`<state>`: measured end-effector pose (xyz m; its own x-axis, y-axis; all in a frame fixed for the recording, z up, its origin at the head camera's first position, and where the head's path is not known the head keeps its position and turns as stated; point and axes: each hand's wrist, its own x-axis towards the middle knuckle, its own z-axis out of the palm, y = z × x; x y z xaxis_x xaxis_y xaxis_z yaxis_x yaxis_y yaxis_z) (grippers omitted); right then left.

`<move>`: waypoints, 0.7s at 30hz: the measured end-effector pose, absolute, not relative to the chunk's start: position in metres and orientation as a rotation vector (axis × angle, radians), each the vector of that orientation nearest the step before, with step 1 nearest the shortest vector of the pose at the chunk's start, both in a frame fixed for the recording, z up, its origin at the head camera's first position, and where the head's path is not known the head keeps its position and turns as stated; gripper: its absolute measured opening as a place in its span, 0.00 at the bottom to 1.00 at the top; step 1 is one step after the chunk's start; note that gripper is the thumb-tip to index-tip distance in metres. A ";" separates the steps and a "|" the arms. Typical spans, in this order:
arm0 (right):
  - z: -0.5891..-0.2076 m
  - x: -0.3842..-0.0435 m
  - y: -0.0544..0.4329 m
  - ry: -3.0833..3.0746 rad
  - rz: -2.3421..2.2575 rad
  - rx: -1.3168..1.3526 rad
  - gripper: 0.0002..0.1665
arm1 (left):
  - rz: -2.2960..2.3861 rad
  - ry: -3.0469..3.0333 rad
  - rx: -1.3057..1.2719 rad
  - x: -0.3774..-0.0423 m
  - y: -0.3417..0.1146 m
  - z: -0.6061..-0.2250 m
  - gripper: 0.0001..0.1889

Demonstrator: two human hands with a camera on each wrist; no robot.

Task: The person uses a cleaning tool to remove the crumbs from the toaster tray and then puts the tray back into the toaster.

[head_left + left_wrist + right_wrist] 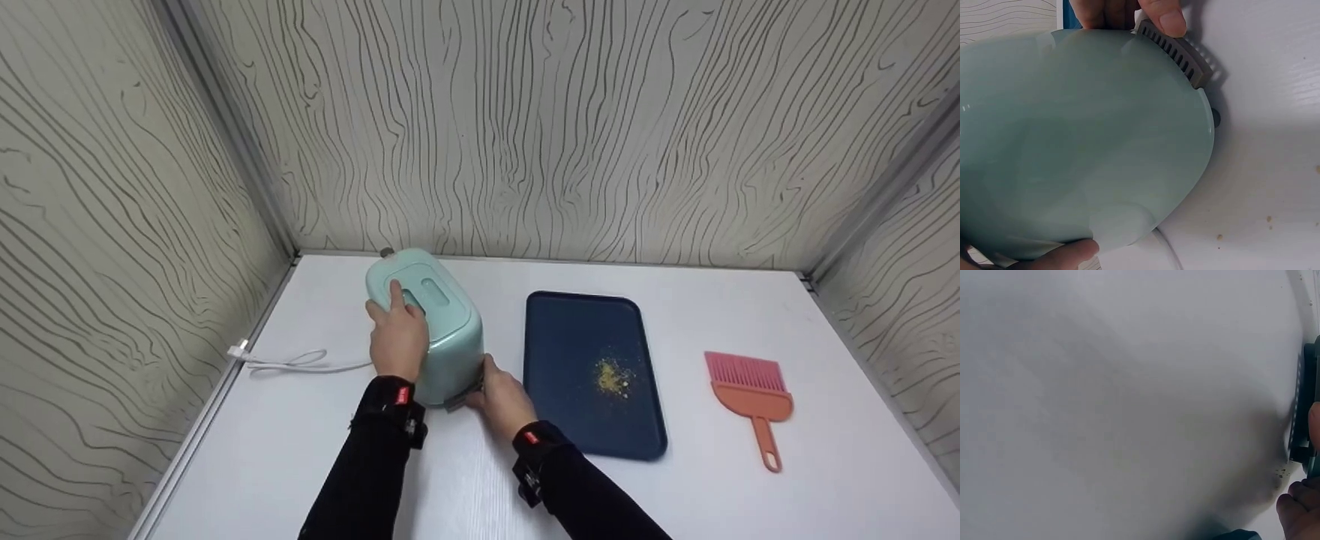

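Note:
A mint-green toaster (450,352) with a lid on top stands on the white table, left of centre. My left hand (400,341) grips its top, the index finger lying along the lid and other fingers over the left edge. At the toaster's near end a grey slotted edge of the crumb tray (1176,53) sticks out low down. My right hand (505,397) pinches that edge, its thumb on the grey strip in the left wrist view. In the right wrist view, fingers (1300,506) show at the right border; the rest of the crumb tray is hidden.
A dark blue tray (562,375) with a small heap of yellowish crumbs (612,378) lies right of the toaster. Farther right is a small orange brush (754,401) with pink bristles. The white cord and plug (240,350) lie at left. Patterned walls (510,135) enclose the table.

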<state>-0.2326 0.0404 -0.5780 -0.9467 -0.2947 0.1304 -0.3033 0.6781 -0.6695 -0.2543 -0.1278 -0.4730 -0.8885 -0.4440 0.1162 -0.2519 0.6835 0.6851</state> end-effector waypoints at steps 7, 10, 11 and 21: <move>-0.581 -0.234 0.035 -2.844 1.024 0.469 0.30 | -0.975 -2.599 0.523 -0.252 -0.129 -0.474 0.28; -0.580 -0.234 0.034 -2.850 1.016 0.455 0.28 | -0.970 -2.602 0.528 -0.251 -0.129 -0.474 0.28; -0.580 -0.233 0.033 -2.854 1.018 0.450 0.28 | -0.968 -2.603 0.534 -0.251 -0.130 -0.474 0.28; -0.580 -0.235 0.035 -2.823 0.824 0.465 0.25 | -0.940 -2.636 0.560 -0.255 -0.126 -0.472 0.28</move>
<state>-0.2354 0.0354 -0.5802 -0.9380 -0.2490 0.2411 -0.3396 0.7992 -0.4960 -0.2550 -0.1265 -0.4720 -0.8834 -0.4487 0.1355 -0.2617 0.7120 0.6517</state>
